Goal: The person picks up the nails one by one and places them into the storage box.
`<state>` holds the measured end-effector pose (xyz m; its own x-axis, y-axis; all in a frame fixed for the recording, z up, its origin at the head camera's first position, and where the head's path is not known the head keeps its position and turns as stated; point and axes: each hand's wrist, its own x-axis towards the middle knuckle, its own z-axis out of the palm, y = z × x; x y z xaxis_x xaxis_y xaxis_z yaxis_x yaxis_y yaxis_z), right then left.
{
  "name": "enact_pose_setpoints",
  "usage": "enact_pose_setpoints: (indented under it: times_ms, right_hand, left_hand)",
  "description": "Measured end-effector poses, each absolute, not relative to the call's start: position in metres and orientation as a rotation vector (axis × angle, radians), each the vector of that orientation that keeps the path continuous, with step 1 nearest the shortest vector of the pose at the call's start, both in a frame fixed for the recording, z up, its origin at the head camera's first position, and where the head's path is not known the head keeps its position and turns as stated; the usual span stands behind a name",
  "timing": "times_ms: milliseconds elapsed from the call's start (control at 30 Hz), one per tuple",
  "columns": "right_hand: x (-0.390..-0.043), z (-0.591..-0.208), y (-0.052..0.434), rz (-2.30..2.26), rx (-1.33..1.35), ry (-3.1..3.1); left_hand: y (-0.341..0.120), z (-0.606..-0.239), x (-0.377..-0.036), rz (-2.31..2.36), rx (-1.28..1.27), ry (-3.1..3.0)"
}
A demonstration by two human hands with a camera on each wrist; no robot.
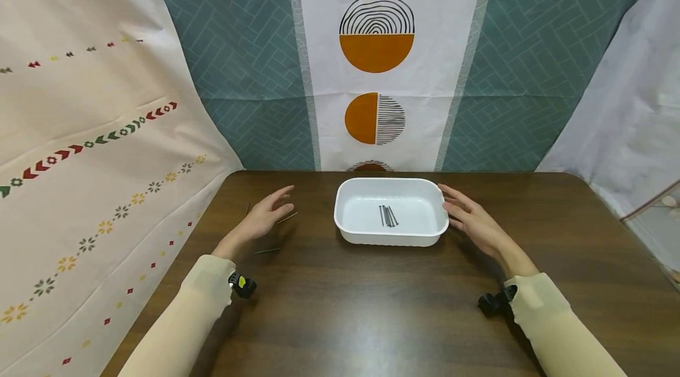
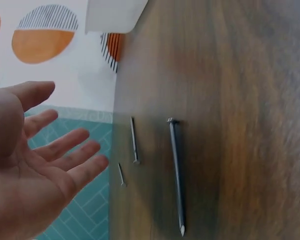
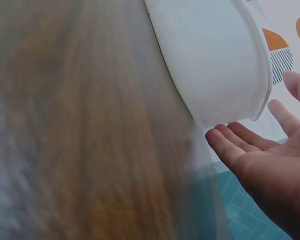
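A white plastic tray [image 1: 390, 239] stands at the back middle of the table, with several grey nails [image 1: 389, 216] bunched on its floor. My right hand [image 1: 475, 225] is at the tray's right end, fingers extended. Its fingertips lie right by the tray wall [image 3: 215, 55]; whether they touch it I cannot tell. To the left, my left hand [image 1: 257, 220] hovers above the table with loosely spread fingers and holds nothing. Near it lie a long nail [image 2: 176, 175], a shorter nail [image 2: 134, 142] and a small nail [image 2: 121, 175], spaced apart on the wood.
The brown wooden table [image 1: 361, 312] reaches back to a hanging cloth [image 1: 255, 70] with orange and striped circles. A patterned cream cloth [image 1: 95, 188] borders the left side, and a white cloth [image 1: 632, 100] hangs at the right. Each wrist wears a small black camera [image 1: 244, 286].
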<state>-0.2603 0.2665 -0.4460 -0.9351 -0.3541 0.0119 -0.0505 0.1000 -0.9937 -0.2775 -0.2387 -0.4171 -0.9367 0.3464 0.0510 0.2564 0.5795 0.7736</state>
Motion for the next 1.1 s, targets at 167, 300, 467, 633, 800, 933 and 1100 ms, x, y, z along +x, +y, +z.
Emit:
enact_pose_setpoints:
  times_ms: [167,300,467,633,800,933,1100]
  right_hand:
    - [-0.262,-0.452,0.266,-1.946,-0.412,2.112]
    - [-0.262,-0.455,0.264,-1.976,-0.423,2.059]
    - [-0.262,-0.459,0.263,-2.011,-0.412,1.978]
    - [-0.263,-0.461,0.265,-2.035,-0.424,1.949]
    - [-0.264,-0.462,0.267,-2.049,-0.425,1.951]
    - [-0.264,-0.462,0.267,-2.062,-0.419,1.947]
    - [-0.264,-0.462,0.269,-2.072,-0.419,1.945]
  left_hand:
    - [-0.248,-0.416,-0.279,1.245,0.533,2.653]
    - [-0.254,-0.415,-0.28,1.247,0.5,2.604]
    - [-0.257,-0.416,-0.283,1.283,0.456,2.549]
    - [-0.258,-0.419,-0.288,1.319,0.441,2.508]
    - [-0.257,-0.42,-0.292,1.331,0.432,2.493]
    - [-0.257,-0.421,-0.294,1.276,0.437,2.528]
    - [-0.256,-0.423,-0.297,1.268,0.413,2.521]
